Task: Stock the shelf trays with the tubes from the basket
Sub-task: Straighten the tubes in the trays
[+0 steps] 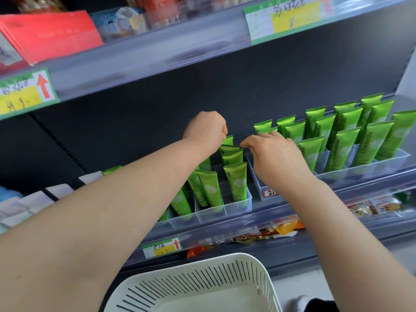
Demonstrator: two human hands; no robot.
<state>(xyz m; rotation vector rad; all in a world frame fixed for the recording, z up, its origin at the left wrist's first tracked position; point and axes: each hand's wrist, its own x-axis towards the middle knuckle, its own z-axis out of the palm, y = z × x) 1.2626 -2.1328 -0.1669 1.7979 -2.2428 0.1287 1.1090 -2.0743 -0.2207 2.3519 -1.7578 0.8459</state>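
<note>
White basket (195, 287) is seen nearest. Rear tube (227, 140) in left tray (234, 208) is seemingly pinched by left hand (204, 129) fingers; right hand (279, 156) fingers are curled loosely, nothing gripped.

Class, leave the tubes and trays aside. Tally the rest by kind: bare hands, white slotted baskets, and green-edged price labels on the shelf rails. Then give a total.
Bare hands: 2 (left hand, right hand)
White slotted plastic basket: 1
Green-edged paper price labels: 3
Total: 6
</note>
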